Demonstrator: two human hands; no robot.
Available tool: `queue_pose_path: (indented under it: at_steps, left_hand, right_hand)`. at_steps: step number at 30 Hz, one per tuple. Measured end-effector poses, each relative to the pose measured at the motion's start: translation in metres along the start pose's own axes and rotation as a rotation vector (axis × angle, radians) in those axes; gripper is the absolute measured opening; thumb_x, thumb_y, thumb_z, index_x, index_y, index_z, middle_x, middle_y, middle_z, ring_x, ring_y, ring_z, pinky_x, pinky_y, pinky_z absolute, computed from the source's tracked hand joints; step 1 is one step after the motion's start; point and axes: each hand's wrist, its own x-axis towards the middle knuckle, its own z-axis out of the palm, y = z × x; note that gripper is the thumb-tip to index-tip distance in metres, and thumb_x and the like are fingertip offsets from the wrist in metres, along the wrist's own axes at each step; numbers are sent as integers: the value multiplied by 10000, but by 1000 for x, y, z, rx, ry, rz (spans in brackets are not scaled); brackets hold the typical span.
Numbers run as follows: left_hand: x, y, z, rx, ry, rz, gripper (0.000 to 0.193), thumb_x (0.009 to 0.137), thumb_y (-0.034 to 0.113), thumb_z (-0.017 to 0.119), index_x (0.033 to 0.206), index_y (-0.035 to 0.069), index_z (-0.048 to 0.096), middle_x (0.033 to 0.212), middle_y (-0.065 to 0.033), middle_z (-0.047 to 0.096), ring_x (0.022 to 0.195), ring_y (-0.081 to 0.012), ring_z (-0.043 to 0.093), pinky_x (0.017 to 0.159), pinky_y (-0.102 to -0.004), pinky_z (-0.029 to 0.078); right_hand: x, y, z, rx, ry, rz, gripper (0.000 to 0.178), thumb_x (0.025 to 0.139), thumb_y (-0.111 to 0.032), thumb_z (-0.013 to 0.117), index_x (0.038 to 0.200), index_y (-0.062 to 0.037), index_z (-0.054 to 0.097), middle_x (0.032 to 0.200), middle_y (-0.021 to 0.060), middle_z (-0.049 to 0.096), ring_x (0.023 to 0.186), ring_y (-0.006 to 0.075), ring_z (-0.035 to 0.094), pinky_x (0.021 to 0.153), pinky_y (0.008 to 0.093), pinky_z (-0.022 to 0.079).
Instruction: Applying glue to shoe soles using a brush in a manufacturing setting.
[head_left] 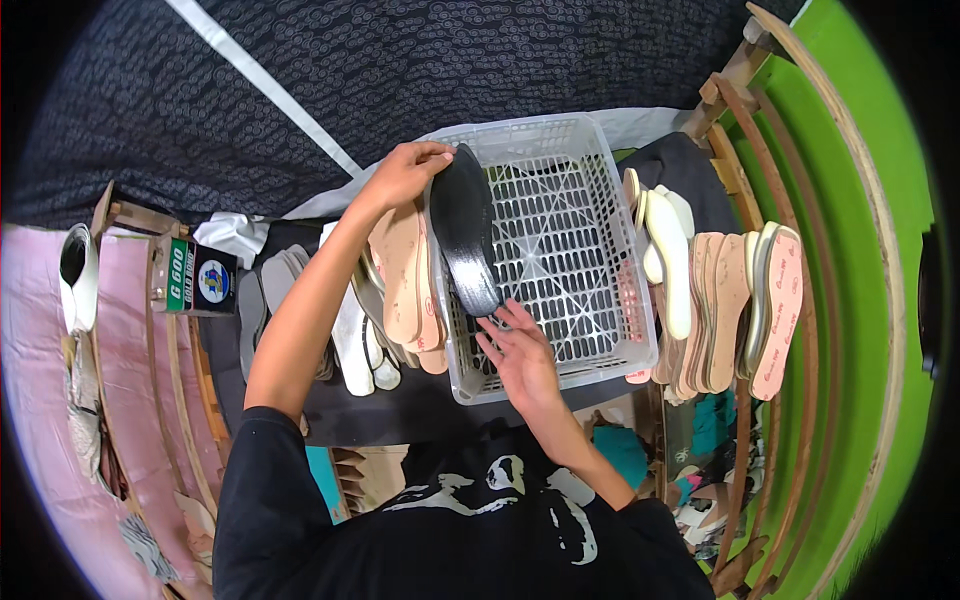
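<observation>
We seemed midway with one black sole (pixel 460 205), left hand (pixel 405 177) pinching, right fingers (pixel 512 345) spread; insoles (pixel 733 300) right of the basket (pixel 552 383) sat untouched.

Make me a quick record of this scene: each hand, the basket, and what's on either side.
left hand: this hand grips the upper end of a black sole
right hand: open palm, fingertips at the sole's lower end
basket: clear plastic, slatted bottom, beneath the sole
left side: tan insoles, white pieces
right side: more insoles, tan, cream and pink
</observation>
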Motion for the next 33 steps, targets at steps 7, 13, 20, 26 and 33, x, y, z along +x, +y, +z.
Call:
queue_pose_path:
  at_steps: [7, 13, 20, 26, 33]
  left_hand:
    - [36, -4, 10, 328, 10, -4, 356, 1035, 249, 703, 1311, 33, 764, 1228, -165, 745, 1071, -243, 726, 970, -366, 555]
    - [48, -10, 19, 508, 5, 76, 391, 963, 221, 760, 1298, 20, 766, 1169, -176, 705, 996, -303, 731, 950, -403, 578]
    - [42, -18, 32, 648, 114, 157, 584, 963, 331, 764, 1436, 6, 654, 1299, -252, 707, 1172, -403, 714, 1045, -455, 555]
    - [-42, 25, 41, 374, 371, 289, 729, 977, 456, 746, 1493, -29, 576, 1449, -294, 641, 1345, -438, 619, 1156, -460, 477]
    - [-304, -9, 54, -14, 740, 242, 265, 916, 8, 740, 1181, -12, 744, 1164, -175, 730, 1042, -306, 728, 922, -379, 566]
  right_hand:
    - [15, 0, 14, -36, -21, 80, 763, 961, 13, 569, 1656, 65, 256, 1600, 203, 382, 1550, 367, 404, 1279, 463, 356]
    - [24, 1, 16, -23, -19, 52, 729, 991, -6, 606, 1652, 46, 302, 1646, 226, 333, 1560, 342, 381, 1264, 416, 348]
    - [23, 6, 19, -126, -21, -5, 637, 995, -25, 537, 1614, 29, 395, 1626, 192, 396, 1535, 313, 424, 1251, 402, 354]
    - [6, 6, 29, -272, 5, -171, 530, 969, -6, 595, 1496, 4, 529, 1560, 168, 505, 1457, 290, 512, 1198, 379, 417]
    - [-40, 70, 53, -753, -444, -422, 271, 991, 96, 572, 1246, 59, 654, 1374, 159, 659, 1283, 227, 661, 1136, 373, 507]
